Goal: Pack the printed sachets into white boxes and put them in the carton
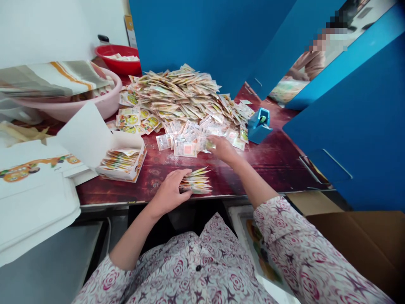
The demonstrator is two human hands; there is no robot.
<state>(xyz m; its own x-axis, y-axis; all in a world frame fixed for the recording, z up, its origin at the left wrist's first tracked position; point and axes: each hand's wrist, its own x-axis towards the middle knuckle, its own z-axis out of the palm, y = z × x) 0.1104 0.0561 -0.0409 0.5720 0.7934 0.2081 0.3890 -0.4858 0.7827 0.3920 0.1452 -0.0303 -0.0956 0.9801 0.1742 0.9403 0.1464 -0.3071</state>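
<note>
Near the table's front edge, my left hand point(172, 190) is closed round the left end of a row of sachets point(198, 181) standing close together. My right hand point(221, 148) reaches to the front of a large heap of sachets point(180, 93), its fingertips on a sachet point(209, 144) among the loose ones. Whether it grips that sachet is too small to tell. Left of my left hand stands an open white box point(126, 166) with its lid raised, holding a row of sachets.
A blue tape dispenser point(259, 126) stands right of the heap. At the left are a pink basin point(115, 93), a red basin point(104, 52) and flat white cartons point(34, 190). Blue panels point(354, 126) rise behind and at right; a person point(311, 61) shows beyond. A brown cardboard box point(363, 236) sits lower right.
</note>
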